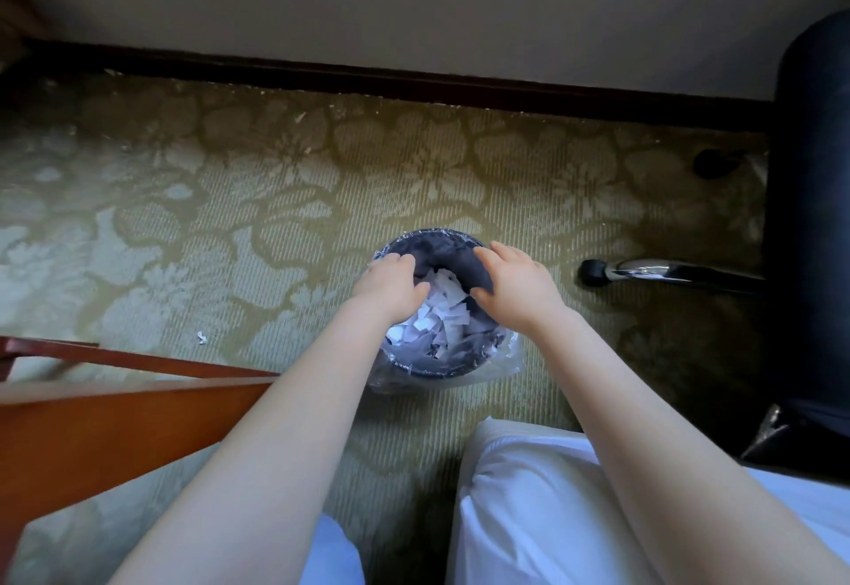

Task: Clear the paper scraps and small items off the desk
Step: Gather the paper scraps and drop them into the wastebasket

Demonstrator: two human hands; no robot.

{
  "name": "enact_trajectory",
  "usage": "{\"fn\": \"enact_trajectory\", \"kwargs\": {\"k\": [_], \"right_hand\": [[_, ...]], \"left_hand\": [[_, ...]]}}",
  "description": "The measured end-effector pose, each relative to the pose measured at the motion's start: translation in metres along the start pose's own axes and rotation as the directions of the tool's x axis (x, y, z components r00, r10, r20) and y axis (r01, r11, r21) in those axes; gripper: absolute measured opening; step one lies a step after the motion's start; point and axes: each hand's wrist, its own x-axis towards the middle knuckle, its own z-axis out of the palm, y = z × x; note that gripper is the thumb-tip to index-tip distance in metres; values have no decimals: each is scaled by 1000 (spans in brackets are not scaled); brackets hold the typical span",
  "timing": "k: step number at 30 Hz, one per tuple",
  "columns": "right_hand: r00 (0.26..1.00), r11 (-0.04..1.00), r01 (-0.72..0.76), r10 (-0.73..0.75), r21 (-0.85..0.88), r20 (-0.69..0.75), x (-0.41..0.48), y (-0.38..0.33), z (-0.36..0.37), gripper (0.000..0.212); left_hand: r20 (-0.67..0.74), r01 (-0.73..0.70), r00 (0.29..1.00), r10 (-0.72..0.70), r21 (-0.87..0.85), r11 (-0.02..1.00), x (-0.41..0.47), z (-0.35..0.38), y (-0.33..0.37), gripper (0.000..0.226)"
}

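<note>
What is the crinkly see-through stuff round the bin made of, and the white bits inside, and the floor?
The liner round the bin looks like thin clear plastic: glossy and wrinkled. The white bits look like torn paper: flat, matte, ragged-edged. The floor is carpet, probably woven fibre, matte with ribbed lines and a flower pattern.
</note>
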Motion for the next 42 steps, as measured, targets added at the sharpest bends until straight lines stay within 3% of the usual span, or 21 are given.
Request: {"fn": "enact_trajectory", "kwargs": {"k": [9, 22, 27, 32, 37, 42], "right_hand": [[985, 997, 65, -69, -30, -160, -44, -41, -55, 52], [888, 965, 249, -262, -85, -379, -179, -116, -132, 56], [819, 926, 362, -369, -105, -439, -236, -157, -152, 56], [700, 848, 513, -502, -132, -508, -287, -208, -165, 49], [591, 750, 641, -619, -165, -517, -332, -268, -160, 44], [477, 605, 764, -764, -226, -434, -370, -330, -141, 42]], "left_hand": [[-201, -12, 979, 28, 81, 997, -93, -54, 4, 34], [-516, 9, 856, 43, 96, 995, -276, -100, 6, 44], [-654, 39, 756, 32, 94, 995, -363, -107, -5, 46], [-769, 118, 637, -51, 33, 992, -451, -105, -29, 46], [-798, 229, 576, -178, -51, 972, -528, -92, -59, 49], [-805, 348, 505, -313, -142, 927, -603, -70, -101, 50]]}}
